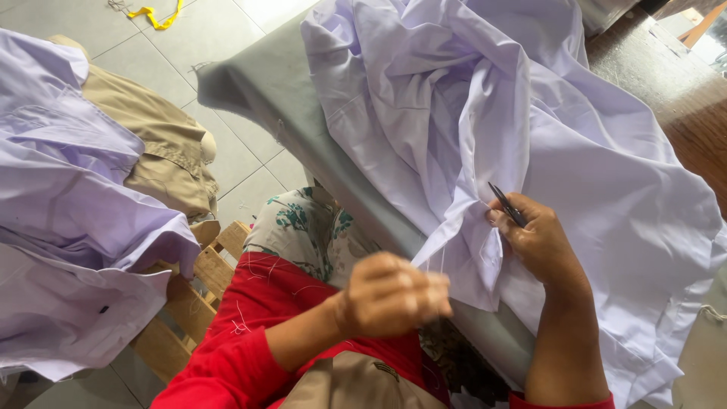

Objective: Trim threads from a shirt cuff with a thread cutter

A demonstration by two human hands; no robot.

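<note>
My right hand (539,241) has its fingers (506,220) pressed together, pinching a small dark pointed tool (506,204), looks like thread snips or tweezers, its tip poking up out of my grip and lying against a seam fold of the white garment (575,151). Same fingers also pin that fold of cloth down. My left hand (394,294) is curled into a loose fist, fingers (424,291) closed together, blurred, just in front of the garment's lower hanging edge; a thin thread (441,261) seems to run from it up to the cloth, can't tell if I'm actually pinching it. The hands are near each other, not touching. The white garment is bunched in a big crumpled heap on the bench (265,83), which is covered in grey cloth, and drapes over its near edge toward my lap. Red sleeve (250,333) on my left arm, loose thread bits stuck on it. Floral fabric (310,223) sits between my arm and the bench edge. Left of me, a pile of pale lavender garments (68,189) lies over a tan garment (163,144) and a wooden slatted crate (193,295). Tiled floor (151,53) beyond, with a yellow strip (155,15) on it. Dark wooden surface (674,91) at far right.
</note>
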